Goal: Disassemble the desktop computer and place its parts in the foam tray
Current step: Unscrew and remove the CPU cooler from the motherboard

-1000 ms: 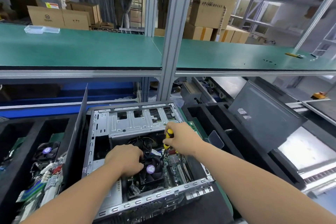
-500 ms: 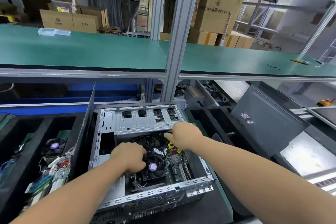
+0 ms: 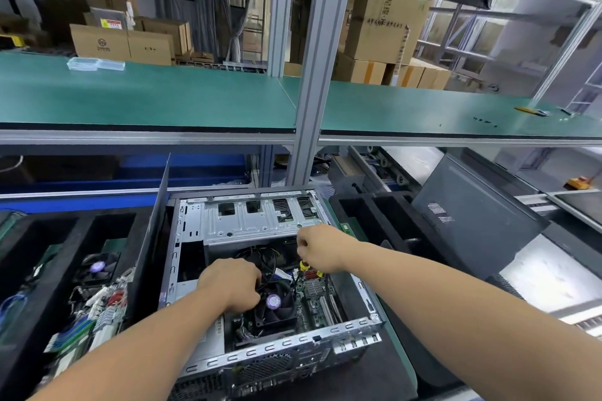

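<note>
I see the open computer case (image 3: 260,270) low in the middle of the frame. My left hand (image 3: 231,286) sits curled on the black fan (image 3: 277,306) inside it. A bit farther in, my right hand (image 3: 321,247) is closed around a yellow screwdriver (image 3: 304,265). The black foam tray (image 3: 374,215) is at right, another tray (image 3: 49,238) at left. The green shelf (image 3: 163,98) is far up.

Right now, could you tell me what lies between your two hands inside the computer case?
In the head view, between the left hand and the right hand run black cables and a white connector, above the cooler fan.
</note>
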